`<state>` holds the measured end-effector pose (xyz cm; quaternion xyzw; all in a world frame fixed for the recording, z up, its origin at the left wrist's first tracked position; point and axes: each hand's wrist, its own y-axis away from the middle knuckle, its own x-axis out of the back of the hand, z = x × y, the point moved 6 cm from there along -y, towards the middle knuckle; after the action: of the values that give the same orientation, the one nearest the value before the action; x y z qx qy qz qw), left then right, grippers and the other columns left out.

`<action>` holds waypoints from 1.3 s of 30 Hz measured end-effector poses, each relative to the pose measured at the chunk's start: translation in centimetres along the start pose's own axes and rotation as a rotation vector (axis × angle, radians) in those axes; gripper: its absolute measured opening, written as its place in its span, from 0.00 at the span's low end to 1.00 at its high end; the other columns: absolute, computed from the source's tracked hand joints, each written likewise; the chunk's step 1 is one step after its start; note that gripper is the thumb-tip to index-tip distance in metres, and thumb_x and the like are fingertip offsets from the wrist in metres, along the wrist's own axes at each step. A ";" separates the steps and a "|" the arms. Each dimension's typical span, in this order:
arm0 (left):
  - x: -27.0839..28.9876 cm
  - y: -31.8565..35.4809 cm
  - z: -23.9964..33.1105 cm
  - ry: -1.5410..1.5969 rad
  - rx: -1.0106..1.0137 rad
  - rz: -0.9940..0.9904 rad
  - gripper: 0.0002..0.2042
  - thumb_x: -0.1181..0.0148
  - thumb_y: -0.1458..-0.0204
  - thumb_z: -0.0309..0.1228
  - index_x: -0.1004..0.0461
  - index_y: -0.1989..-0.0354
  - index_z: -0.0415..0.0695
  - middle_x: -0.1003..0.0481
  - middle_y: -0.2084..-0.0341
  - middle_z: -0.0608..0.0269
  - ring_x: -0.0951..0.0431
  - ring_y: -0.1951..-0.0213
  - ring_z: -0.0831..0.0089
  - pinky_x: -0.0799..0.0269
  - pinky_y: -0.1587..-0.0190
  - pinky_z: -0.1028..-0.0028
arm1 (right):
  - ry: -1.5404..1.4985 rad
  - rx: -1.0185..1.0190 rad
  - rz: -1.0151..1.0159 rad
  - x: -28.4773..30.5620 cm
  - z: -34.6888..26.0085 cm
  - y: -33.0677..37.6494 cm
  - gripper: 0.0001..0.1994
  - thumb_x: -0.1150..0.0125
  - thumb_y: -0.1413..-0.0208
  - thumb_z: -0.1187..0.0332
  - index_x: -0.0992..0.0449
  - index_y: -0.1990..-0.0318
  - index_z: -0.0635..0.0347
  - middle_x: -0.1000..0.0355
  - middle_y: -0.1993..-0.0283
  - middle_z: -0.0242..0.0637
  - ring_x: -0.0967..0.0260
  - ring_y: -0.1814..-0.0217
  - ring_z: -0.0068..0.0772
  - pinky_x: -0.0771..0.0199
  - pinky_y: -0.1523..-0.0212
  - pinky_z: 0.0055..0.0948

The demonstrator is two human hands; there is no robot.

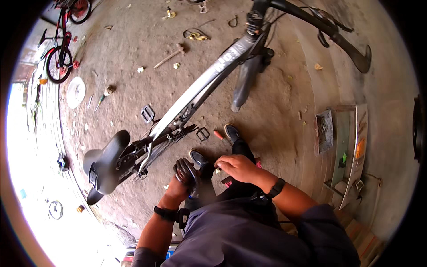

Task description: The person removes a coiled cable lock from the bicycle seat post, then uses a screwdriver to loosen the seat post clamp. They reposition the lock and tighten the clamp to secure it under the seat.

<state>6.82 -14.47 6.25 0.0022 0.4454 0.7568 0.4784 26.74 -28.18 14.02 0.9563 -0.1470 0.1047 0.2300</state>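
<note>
In front of me stands a silver and black bicycle [195,89], its fork [244,84] showing no wheel. Its black saddle [106,164] is at the left and its handlebar [307,18] at the far right. The chain and a pedal [203,134] are nearest to my hands. My left hand [186,174], dark over the fingers as if gloved or stained, is curled above my left leg; what it holds is unclear. My right hand [238,167] is bent over my right leg, fingers together, with a small pale thing at the fingertips, too small to name.
A red-handled tool [218,134] lies beside my shoe. Farther off on the dirt floor are a hammer [170,55], a brush-like tool [106,95] and a white round lid [76,92]. A small red bicycle [62,44] stands far left; a wooden shelf [349,151] is right.
</note>
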 end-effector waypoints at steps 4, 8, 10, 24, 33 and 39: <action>0.6 -0.1 -0.4 -0.327 -0.184 -0.028 0.19 0.36 0.39 0.32 0.32 0.42 0.45 0.20 0.59 0.56 0.17 0.62 0.66 0.20 0.59 0.68 | 0.008 -0.040 -0.052 0.7 -1.1 -0.9 0.15 0.48 0.34 0.62 0.21 0.54 0.64 0.21 0.59 0.49 0.23 0.54 0.50 0.26 0.50 0.41; -0.4 0.7 0.4 0.104 0.008 0.075 0.19 0.37 0.38 0.33 0.32 0.41 0.45 0.19 0.60 0.57 0.17 0.63 0.66 0.20 0.60 0.68 | -0.011 -0.018 -0.087 0.5 -0.9 -1.8 0.11 0.44 0.36 0.66 0.21 0.57 0.65 0.21 0.60 0.49 0.23 0.55 0.49 0.25 0.53 0.39; -0.6 1.2 0.5 0.274 0.063 0.137 0.18 0.37 0.38 0.34 0.30 0.42 0.44 0.19 0.61 0.57 0.16 0.65 0.66 0.19 0.62 0.68 | 0.012 -0.044 -0.089 0.5 -0.1 -2.1 0.10 0.42 0.38 0.67 0.21 0.58 0.64 0.21 0.61 0.49 0.23 0.56 0.48 0.25 0.54 0.38; 3.8 7.2 -6.1 0.349 0.104 0.415 0.08 0.38 0.40 0.31 0.22 0.59 0.40 0.20 0.67 0.61 0.19 0.66 0.71 0.23 0.64 0.71 | 0.569 -0.247 -0.467 1.2 11.4 3.7 0.20 0.36 0.42 0.61 0.25 0.42 0.51 0.25 0.45 0.46 0.29 0.40 0.53 0.27 0.43 0.48; 3.3 11.3 -10.5 0.467 0.082 0.555 0.06 0.43 0.38 0.27 0.21 0.59 0.41 0.20 0.67 0.65 0.21 0.66 0.74 0.25 0.62 0.72 | 0.856 -0.328 -0.653 0.2 11.4 4.4 0.20 0.32 0.45 0.50 0.20 0.48 0.46 0.26 0.47 0.43 0.28 0.42 0.50 0.26 0.44 0.46; 1.4 12.9 -9.3 0.521 -0.049 0.581 0.05 0.42 0.39 0.26 0.20 0.60 0.44 0.20 0.68 0.67 0.22 0.66 0.75 0.25 0.61 0.73 | 0.739 -0.136 -0.570 -0.1 7.2 -1.9 0.15 0.35 0.42 0.56 0.19 0.51 0.49 0.24 0.55 0.43 0.25 0.49 0.50 0.24 0.49 0.45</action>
<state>-7.25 -21.60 8.73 -0.0754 0.5144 0.8465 0.1150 28.22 -29.90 6.98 0.8399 0.2065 0.3609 0.3488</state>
